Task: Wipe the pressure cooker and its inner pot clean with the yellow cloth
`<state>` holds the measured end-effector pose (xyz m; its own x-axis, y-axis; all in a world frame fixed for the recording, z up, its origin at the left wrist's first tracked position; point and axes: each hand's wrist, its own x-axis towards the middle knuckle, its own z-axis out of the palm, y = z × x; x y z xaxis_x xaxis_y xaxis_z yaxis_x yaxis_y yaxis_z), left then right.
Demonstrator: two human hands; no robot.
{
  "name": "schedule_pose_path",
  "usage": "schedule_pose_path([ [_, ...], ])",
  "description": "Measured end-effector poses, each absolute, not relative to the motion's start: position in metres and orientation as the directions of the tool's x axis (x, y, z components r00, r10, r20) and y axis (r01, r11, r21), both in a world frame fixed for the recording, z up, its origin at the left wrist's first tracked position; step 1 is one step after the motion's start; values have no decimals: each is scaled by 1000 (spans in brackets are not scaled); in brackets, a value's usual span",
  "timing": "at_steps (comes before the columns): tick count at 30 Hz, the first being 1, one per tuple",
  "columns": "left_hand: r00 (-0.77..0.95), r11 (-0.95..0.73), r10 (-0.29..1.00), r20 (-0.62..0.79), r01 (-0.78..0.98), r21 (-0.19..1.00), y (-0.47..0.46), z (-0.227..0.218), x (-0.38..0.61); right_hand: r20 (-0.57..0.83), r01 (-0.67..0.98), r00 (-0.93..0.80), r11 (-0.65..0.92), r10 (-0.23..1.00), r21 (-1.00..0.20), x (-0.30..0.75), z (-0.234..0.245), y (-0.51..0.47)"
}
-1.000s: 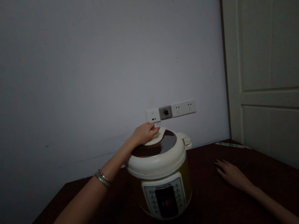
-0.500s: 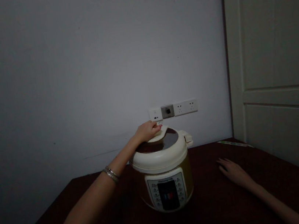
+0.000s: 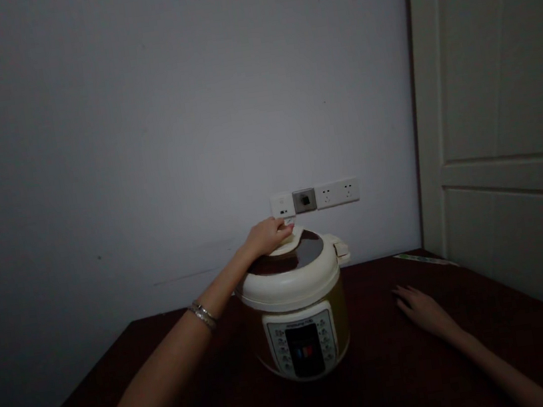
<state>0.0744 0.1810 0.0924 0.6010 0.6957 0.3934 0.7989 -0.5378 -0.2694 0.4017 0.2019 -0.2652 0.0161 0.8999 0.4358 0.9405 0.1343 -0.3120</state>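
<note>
On cooker [image 3: 296,308] lid handle [image 3: 290,244]: left hand [image 3: 267,236]; right hand [image 3: 422,309] flat beside.

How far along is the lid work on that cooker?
Done: left hand is on the top handle, fingers curled over it. In hand: that grip; right hand lies flat on the table. Left: lid sits on the cooker, not yet lifted.
</note>
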Motion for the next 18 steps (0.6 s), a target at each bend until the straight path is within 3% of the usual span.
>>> schedule_pose_path([
  [18,554,-501,725,408,832,-239,179,92,76,459,929,21,152,888,-336,402,-265,202],
])
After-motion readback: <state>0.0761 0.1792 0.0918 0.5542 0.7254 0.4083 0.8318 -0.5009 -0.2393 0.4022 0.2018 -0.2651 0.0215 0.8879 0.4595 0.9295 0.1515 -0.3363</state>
